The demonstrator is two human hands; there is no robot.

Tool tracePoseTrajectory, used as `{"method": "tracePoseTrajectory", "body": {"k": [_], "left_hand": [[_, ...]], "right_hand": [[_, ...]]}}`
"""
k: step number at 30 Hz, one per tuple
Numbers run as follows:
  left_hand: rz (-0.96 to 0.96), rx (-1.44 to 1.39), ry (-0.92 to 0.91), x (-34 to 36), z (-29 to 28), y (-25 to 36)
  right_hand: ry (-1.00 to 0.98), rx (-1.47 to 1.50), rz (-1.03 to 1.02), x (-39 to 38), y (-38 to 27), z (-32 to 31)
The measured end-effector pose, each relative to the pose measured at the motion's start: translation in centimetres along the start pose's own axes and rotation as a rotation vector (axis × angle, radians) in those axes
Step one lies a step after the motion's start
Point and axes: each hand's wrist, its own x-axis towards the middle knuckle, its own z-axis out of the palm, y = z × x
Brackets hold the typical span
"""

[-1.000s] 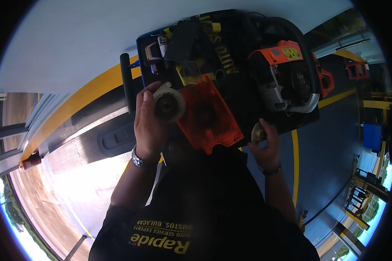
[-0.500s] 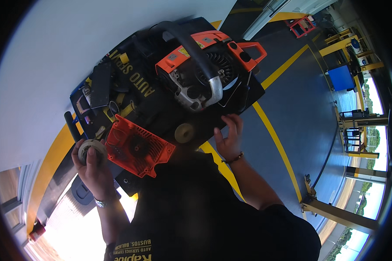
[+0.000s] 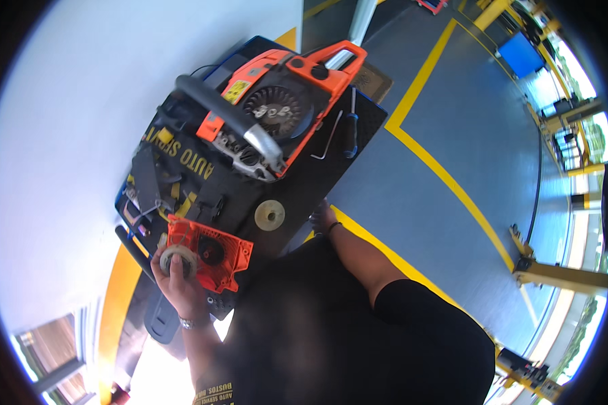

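My left hand (image 3: 178,287) is closed around a pale round spool-like piece (image 3: 188,264), with a finger across its face. It holds this over the left end of an orange starter cover (image 3: 241,253), which lies with its dark round centre facing up. A second pale disc with a hole in its middle (image 3: 270,215) lies on the black mat to the right of the cover. My right hand (image 3: 323,217) is low by the table's near right edge; it is in shadow and its fingers cannot be made out.
An orange chainsaw body (image 3: 270,111) with its fan exposed sits at the far side of the black-matted table (image 3: 304,185). A blue-handled screwdriver (image 3: 351,135) and a bent metal rod (image 3: 329,138) lie right of it. Small parts and a dark flat case (image 3: 152,172) crowd the left.
My left hand has brought the round piece from beside the orange cover to over its left end. My right hand has drawn down and inward from its spread pose. The view has shifted.
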Motion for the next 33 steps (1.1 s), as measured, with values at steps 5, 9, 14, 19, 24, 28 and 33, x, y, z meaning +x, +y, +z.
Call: {"method": "tracePoseTrajectory", "body": {"k": [5, 9, 14, 19, 24, 28, 33], "left_hand": [[-0.048, 0.169, -0.132, 0.3, -0.8, 0.3], [-0.007, 0.246, -0.200, 1.7, -1.0, 0.7], [-0.006, 0.219, -0.100, 4.4, 0.1, 1.2], [0.243, 0.616, -0.118, 6.9, -3.8, -0.2], [0.296, 0.746, -0.058, 6.7, -4.8, -0.2], [0.193, 0.652, 0.058, 4.6, -3.8, -0.5], [0.169, 0.616, 0.039, 5.4, -4.6, -0.9]], "right_hand": [[0.008, 0.260, -0.021, 0.9, 3.2, 3.7], [-0.042, 0.233, -0.077, 0.7, 3.3, 2.9], [-0.302, 0.375, -0.011, 1.0, 3.8, 2.9], [-0.341, 0.369, 0.086, 0.5, 3.6, 0.0], [-0.272, 0.214, -0.075, -1.6, 5.9, -3.8], [-0.252, -0.036, -0.145, 1.1, 5.5, -4.3], [-0.178, -0.117, -0.270, 6.0, 4.5, -0.2]]}}
